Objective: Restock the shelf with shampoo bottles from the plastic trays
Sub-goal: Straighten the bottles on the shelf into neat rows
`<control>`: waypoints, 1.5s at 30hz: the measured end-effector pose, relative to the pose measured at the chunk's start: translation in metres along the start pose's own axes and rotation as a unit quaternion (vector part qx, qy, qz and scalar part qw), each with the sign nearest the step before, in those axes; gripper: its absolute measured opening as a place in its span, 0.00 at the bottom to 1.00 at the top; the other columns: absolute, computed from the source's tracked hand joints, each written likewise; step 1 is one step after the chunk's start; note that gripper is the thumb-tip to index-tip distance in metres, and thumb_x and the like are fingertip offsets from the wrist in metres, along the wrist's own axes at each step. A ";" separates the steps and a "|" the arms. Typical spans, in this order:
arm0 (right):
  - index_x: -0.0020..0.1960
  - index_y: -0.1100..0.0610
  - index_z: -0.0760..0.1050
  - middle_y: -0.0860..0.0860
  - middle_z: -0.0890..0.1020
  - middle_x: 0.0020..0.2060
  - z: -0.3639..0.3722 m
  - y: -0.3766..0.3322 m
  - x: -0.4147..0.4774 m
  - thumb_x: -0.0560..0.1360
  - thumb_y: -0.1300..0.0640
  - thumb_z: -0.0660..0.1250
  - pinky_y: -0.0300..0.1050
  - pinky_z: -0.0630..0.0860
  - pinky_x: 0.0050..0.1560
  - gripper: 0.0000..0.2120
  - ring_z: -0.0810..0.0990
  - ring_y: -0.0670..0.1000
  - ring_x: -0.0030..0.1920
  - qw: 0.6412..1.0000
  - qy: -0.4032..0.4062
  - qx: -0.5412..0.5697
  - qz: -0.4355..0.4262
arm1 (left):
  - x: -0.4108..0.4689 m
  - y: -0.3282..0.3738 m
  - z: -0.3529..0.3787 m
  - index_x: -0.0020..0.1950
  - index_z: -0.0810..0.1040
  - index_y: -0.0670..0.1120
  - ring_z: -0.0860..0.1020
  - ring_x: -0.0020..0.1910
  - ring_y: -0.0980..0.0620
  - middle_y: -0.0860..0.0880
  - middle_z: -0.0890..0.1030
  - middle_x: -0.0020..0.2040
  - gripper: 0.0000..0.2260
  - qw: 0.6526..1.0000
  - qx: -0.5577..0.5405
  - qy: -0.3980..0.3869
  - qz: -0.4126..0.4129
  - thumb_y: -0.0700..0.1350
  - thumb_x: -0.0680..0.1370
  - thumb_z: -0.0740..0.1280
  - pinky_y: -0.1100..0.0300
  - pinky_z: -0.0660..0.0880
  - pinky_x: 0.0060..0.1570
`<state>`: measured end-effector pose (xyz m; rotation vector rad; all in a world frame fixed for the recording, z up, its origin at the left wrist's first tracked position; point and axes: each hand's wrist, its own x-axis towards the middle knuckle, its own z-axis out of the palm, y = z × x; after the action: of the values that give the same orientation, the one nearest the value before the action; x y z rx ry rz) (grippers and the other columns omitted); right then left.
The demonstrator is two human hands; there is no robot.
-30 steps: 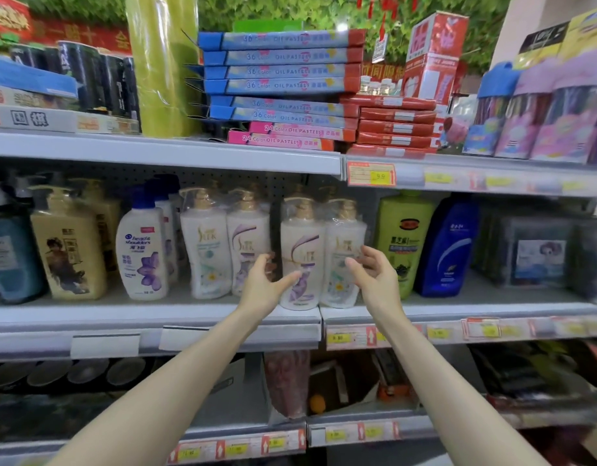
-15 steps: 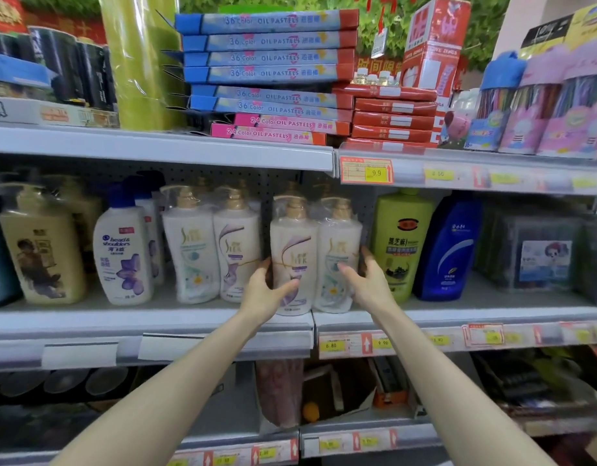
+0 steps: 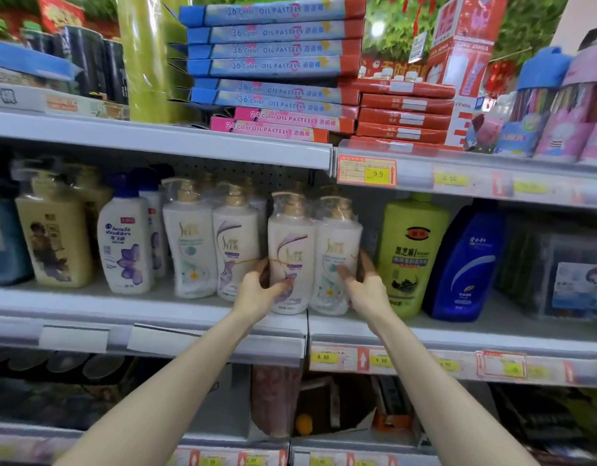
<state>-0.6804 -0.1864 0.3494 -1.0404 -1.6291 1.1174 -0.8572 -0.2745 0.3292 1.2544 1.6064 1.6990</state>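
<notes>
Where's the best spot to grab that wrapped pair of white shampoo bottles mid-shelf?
Probably low on the outer sides of the twin pack, one hand coming from each side, as the left hand and right hand do. The upright bodies are widest there, and the pump tops are narrow.

Count time. Middle shelf, centre of the frame: four white pump shampoo bottles (image 3: pixel 292 253) up front, wrapped in two pairs, with more behind that I can't count. Left of those are two Head & Shoulders bottles (image 3: pixel 124 240), one behind the other, plus one cream pump bottle (image 3: pixel 51 240). To the right are one green bottle (image 3: pixel 413 250) and one blue bottle (image 3: pixel 465 264). Upper shelf: six blue 36-colour oil pastel boxes (image 3: pixel 273 48), two pink 24-colour oil pastel boxes (image 3: pixel 273 129) and five flat red boxes (image 3: pixel 404 119). Two hands: left hand (image 3: pixel 256 294), right hand (image 3: pixel 367 294).
</notes>
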 end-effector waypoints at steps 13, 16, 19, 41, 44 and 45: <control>0.76 0.51 0.59 0.51 0.74 0.68 0.003 0.002 0.009 0.77 0.51 0.66 0.57 0.71 0.67 0.30 0.74 0.55 0.66 0.999 -0.012 0.033 -0.001 | 0.015 -0.007 0.004 0.68 0.71 0.43 0.76 0.58 0.52 0.48 0.78 0.60 0.22 0.999 -0.039 -0.008 -0.036 0.38 0.74 0.71 0.64 0.72 0.51; 0.76 0.51 0.59 0.51 0.74 0.68 0.004 0.002 0.010 0.77 0.52 0.66 0.56 0.70 0.68 0.30 0.74 0.55 0.66 0.999 -0.011 0.037 -0.002 | 0.017 -0.009 0.003 0.68 0.71 0.42 0.76 0.59 0.51 0.47 0.78 0.61 0.22 0.999 -0.038 -0.005 -0.039 0.39 0.75 0.70 0.62 0.72 0.53; 0.76 0.50 0.59 0.51 0.74 0.68 0.005 0.002 0.010 0.78 0.52 0.66 0.56 0.70 0.68 0.30 0.73 0.55 0.67 0.999 -0.010 0.038 -0.001 | 0.018 -0.010 0.005 0.68 0.70 0.42 0.76 0.59 0.51 0.48 0.78 0.60 0.22 0.999 -0.034 -0.008 -0.042 0.39 0.75 0.70 0.61 0.71 0.53; 0.76 0.52 0.59 0.50 0.74 0.67 0.012 0.026 0.003 0.76 0.49 0.68 0.50 0.70 0.68 0.33 0.74 0.52 0.65 0.999 0.000 0.051 0.009 | 0.014 -0.020 0.011 0.69 0.70 0.42 0.76 0.61 0.52 0.49 0.79 0.60 0.24 1.000 0.000 -0.006 0.003 0.46 0.75 0.71 0.60 0.70 0.61; 0.77 0.53 0.57 0.52 0.73 0.69 0.014 0.030 0.002 0.75 0.48 0.68 0.53 0.69 0.69 0.35 0.73 0.55 0.67 0.999 0.006 0.031 0.019 | 0.014 -0.022 0.010 0.68 0.70 0.43 0.77 0.60 0.51 0.49 0.79 0.59 0.24 1.000 0.023 -0.006 0.010 0.46 0.74 0.72 0.60 0.71 0.59; 0.77 0.53 0.57 0.53 0.73 0.69 0.014 0.030 0.002 0.76 0.49 0.68 0.53 0.69 0.69 0.34 0.73 0.56 0.67 0.999 0.008 0.026 0.020 | 0.014 -0.023 0.009 0.69 0.70 0.43 0.77 0.60 0.51 0.49 0.79 0.59 0.24 1.000 0.028 -0.006 0.010 0.46 0.74 0.72 0.60 0.71 0.59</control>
<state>-0.6895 -0.1800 0.3182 -1.0492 -1.5656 1.1682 -0.8610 -0.2535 0.3107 1.3091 1.6510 1.6643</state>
